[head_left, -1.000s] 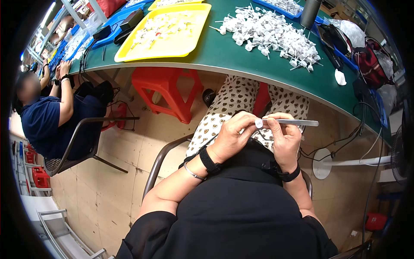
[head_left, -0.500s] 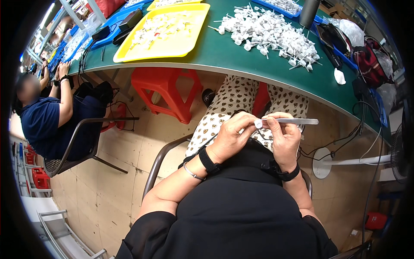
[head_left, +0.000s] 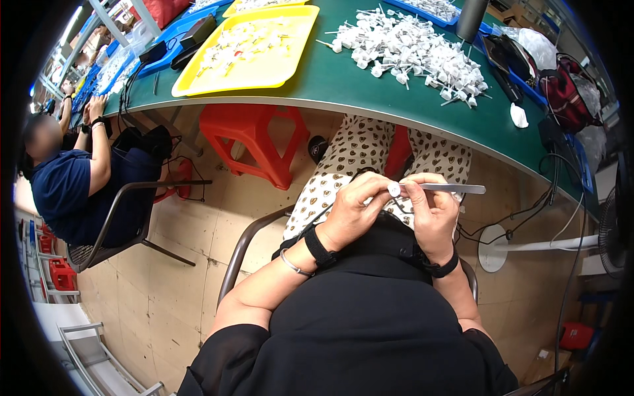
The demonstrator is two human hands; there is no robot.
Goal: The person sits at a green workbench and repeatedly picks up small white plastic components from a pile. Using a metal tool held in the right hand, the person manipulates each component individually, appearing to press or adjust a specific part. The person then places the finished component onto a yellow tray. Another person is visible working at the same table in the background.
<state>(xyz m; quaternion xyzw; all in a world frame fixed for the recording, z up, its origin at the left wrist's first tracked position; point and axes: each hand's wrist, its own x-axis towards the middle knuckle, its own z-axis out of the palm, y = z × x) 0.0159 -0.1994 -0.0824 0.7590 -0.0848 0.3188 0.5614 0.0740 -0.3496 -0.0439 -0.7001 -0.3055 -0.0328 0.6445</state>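
Over my lap, my left hand point(head_left: 354, 206) pinches a small white round plastic part point(head_left: 394, 190) between thumb and fingers. My right hand point(head_left: 433, 212) is closed round a pair of metal tweezers point(head_left: 462, 189); their flat end sticks out to the right. The tips of the tweezers meet the white part's side, mostly hidden by my fingers. On the green table point(head_left: 317, 86) ahead lies a loose heap of white plastic parts point(head_left: 409, 53) with thin stems. Left of it, a yellow tray point(head_left: 264, 78) holds more small white parts.
A red stool point(head_left: 254, 138) stands under the table. To the left a person point(head_left: 72, 178) in dark blue sits on a chair. At the right are a fan point(head_left: 611, 231), hanging cables, a maroon bag point(head_left: 569, 92) and a grey cylinder point(head_left: 471, 20) on the table.
Both hands keep their grip and pose with barely any motion. The whole view has shifted very slightly.
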